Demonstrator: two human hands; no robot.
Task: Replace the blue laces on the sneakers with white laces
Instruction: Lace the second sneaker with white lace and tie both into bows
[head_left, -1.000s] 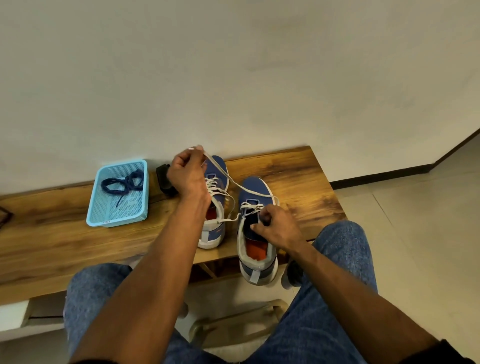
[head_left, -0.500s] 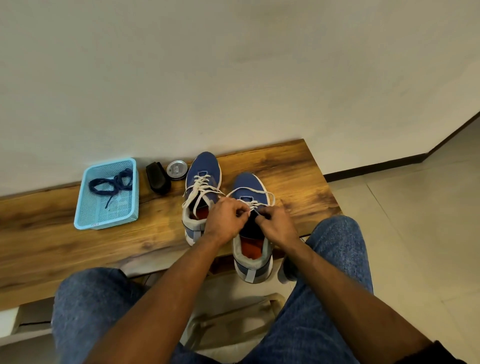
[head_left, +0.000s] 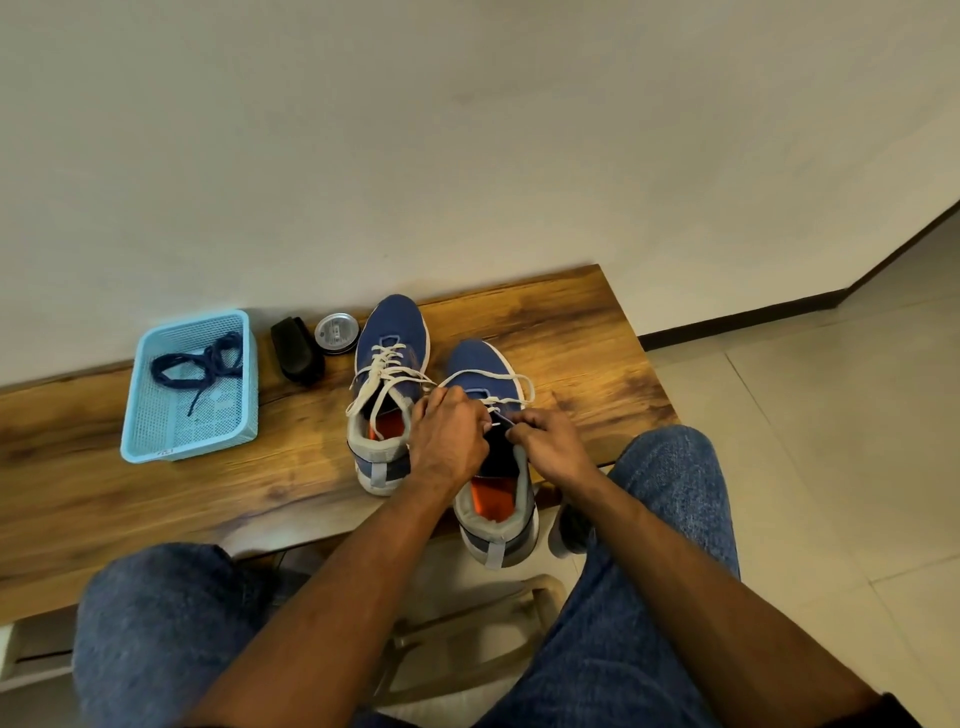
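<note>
Hidden behind the left hand (head_left: 449, 436) and right hand (head_left: 550, 441): the tongue and upper eyelets of the right sneaker (head_left: 488, 467), and whatever grip is kept on its white lace (head_left: 519, 382). Too small to read: the print on the round tin (head_left: 336, 332) left of the other sneaker (head_left: 387, 389). Cut off at the left edge: the bench (head_left: 156, 499).

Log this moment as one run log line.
left hand pinches white lace | right hand grips it, right sneaker | blue laces in basket
</note>
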